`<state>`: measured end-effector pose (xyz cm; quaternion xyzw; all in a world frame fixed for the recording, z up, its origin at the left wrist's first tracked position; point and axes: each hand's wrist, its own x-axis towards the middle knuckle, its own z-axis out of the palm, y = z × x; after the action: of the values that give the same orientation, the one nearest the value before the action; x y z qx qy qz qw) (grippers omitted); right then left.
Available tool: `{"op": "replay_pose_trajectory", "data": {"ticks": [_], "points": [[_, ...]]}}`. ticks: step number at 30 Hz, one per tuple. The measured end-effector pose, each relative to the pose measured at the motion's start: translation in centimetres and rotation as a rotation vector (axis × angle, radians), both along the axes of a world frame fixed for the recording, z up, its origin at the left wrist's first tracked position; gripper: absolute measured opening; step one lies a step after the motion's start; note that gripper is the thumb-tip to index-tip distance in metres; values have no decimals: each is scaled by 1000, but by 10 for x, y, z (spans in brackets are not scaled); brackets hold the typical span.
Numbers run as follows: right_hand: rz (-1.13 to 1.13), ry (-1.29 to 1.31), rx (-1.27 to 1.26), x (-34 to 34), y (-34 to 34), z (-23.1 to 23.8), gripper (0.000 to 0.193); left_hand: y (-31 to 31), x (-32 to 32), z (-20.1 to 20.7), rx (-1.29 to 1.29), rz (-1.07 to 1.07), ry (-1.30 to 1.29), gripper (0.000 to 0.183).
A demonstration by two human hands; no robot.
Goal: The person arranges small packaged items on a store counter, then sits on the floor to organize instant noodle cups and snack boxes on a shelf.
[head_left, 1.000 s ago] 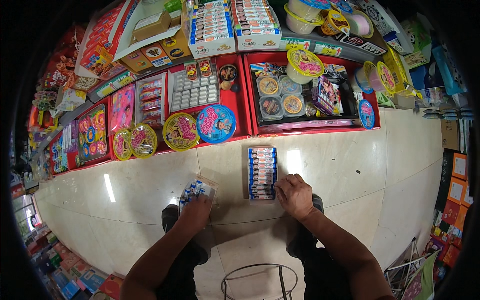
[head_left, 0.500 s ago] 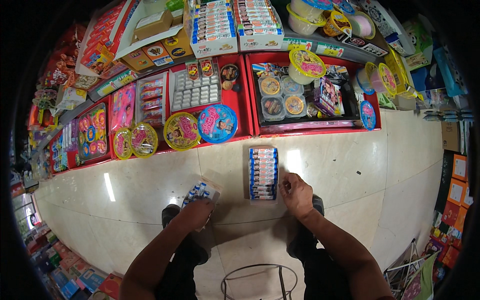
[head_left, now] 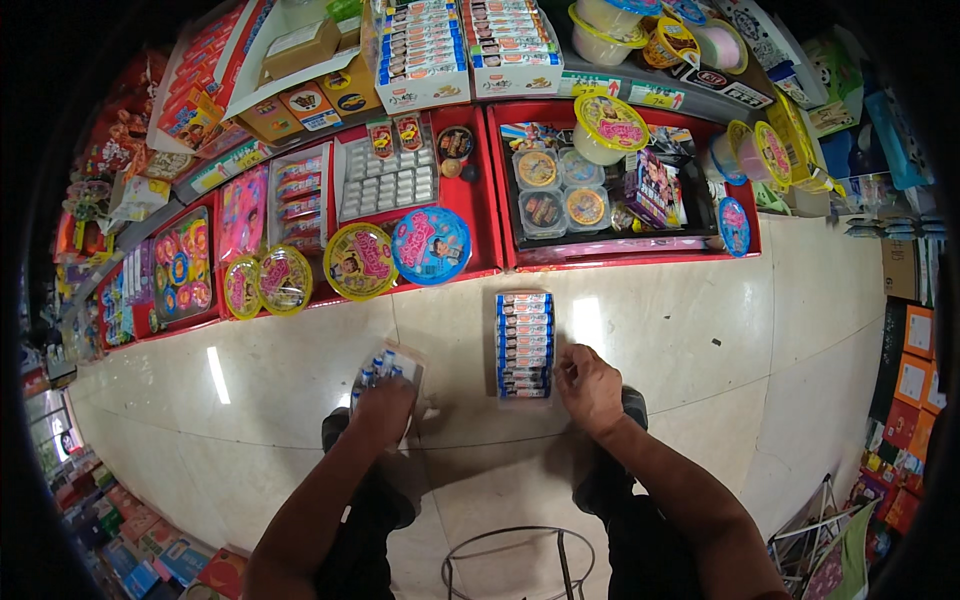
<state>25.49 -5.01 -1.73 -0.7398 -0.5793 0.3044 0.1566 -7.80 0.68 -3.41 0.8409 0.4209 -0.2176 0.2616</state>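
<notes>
My left hand reaches down into a small open carton on the floor. Blue-ended wrapped sticks poke up just beyond its knuckles. The hand looks curled, but its fingertips are hidden, so what it grips does not show. To the right stands an open box of wrapped snack bars, stacked in a neat column with blue ends. Beside that box's lower right side is my right hand, its fingers bent and thumb close to the forefinger. Anything held in that pinch is too small to make out.
A red display tray with lidded tubs and sweets runs along the far side. Above it stand white cartons of bars. A round wire stool frame is between my legs. Stacked packages lie at the lower left.
My left hand and the small carton have shifted slightly left, and the carton has turned a little. My right hand stays almost in place beside the box of bars.
</notes>
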Motion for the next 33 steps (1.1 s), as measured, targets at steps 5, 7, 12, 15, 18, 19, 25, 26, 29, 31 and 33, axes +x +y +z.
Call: {"op": "replay_pose_trajectory", "data": {"ticks": [5, 7, 12, 15, 18, 19, 25, 26, 29, 31, 33], "points": [[3, 18, 46, -2, 5, 0, 22, 41, 5, -28, 271, 370, -107, 21], [-2, 23, 48, -3, 6, 0, 23, 52, 13, -25, 279, 462, -149, 27], [-17, 0, 14, 3, 6, 0, 24, 49, 20, 1, 89, 283, -157, 34], [-25, 12, 20, 3, 4, 3, 23, 32, 10, 8, 21, 182, -100, 37], [-14, 4, -35, 4, 3, 4, 22, 27, 10, 11, 58, 184, -112, 41], [-12, 7, -19, 3, 2, 3, 22, 26, 12, 7, 91, 189, -109, 42], [-25, 18, 15, 4, 6, 5, 19, 30, 42, -5, 252, 428, -196, 46], [-33, 18, 10, 3, 5, 2, 20, 32, 47, -8, 269, 480, -245, 46], [-22, 24, 36, 2, 6, 3, 20, 29, 55, -17, 209, 422, -182, 42], [-17, 28, 45, 1, 5, 2, 20, 27, 61, -19, 159, 427, -199, 41], [-16, 34, 37, 1, 4, 2, 20, 23, 64, -20, 112, 431, -197, 43]]}}
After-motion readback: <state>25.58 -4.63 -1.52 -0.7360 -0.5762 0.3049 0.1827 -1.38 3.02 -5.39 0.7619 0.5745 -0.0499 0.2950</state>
